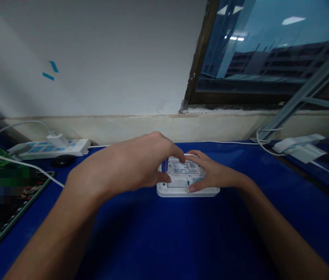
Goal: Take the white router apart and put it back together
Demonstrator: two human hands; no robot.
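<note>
A white, flat device that looks like a router [179, 185] lies on the blue tabletop, its vented, labelled side up. My left hand [141, 163] arches over its left end, thumb and forefinger bent and set apart on it; the other fingers are hidden behind the hand. Between that thumb and forefinger a narrow dark-blue patch [165, 165] shows, too small to make out. My right hand [209, 171] grips the right end, with the thumb near the front edge and the fingers over the far edge. A printed label [184, 168] is visible between the hands.
Along the wall stand a white power strip [79, 147] with a plugged-in charger [58, 140] and a black round object [63, 160]. A green-edged mat or tray [15, 217] is at left. White adapters [300, 147] with cables lie at right by a metal frame [304, 89].
</note>
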